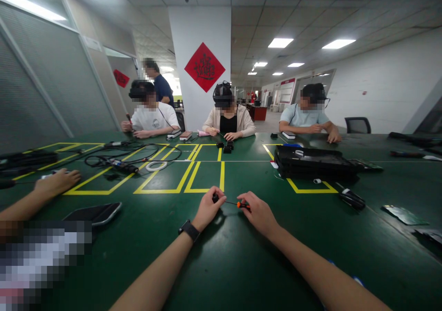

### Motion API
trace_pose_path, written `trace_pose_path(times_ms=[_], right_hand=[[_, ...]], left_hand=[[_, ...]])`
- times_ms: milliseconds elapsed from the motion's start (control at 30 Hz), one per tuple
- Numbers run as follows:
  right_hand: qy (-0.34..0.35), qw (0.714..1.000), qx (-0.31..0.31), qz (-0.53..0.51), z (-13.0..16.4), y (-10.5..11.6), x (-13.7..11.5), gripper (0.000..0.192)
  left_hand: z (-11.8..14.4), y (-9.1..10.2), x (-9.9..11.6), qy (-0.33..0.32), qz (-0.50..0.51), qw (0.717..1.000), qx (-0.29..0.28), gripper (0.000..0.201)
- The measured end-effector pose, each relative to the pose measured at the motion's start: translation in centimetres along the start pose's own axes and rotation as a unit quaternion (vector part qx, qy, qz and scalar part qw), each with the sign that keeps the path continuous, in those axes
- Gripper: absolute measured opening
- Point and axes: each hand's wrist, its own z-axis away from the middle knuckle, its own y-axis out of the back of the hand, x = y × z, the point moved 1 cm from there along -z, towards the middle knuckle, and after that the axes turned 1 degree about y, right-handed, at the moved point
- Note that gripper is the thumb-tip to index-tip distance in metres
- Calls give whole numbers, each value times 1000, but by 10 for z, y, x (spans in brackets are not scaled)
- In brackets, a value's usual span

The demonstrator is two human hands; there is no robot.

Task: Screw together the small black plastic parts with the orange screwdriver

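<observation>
Orange-and-black screwdriver (239, 204) pinched in the right hand (258, 213), shaft pointing left, and the left hand (207, 210) grips a small black piece (215, 198), over the near green table (221, 265)

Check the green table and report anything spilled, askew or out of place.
Toward the left, black cables sprawl in loose, overlapping loops across the yellow outlines on the green table, which looks untidy against those straight markings. No spill is visible.
</observation>
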Motion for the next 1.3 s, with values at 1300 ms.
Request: trace_pose_path(times_ms=[1300], right_hand=[[1, 999, -8, 36, -1, 0, 0, 33]], left_hand=[[0, 1, 4, -1, 3, 1000, 1, 10]])
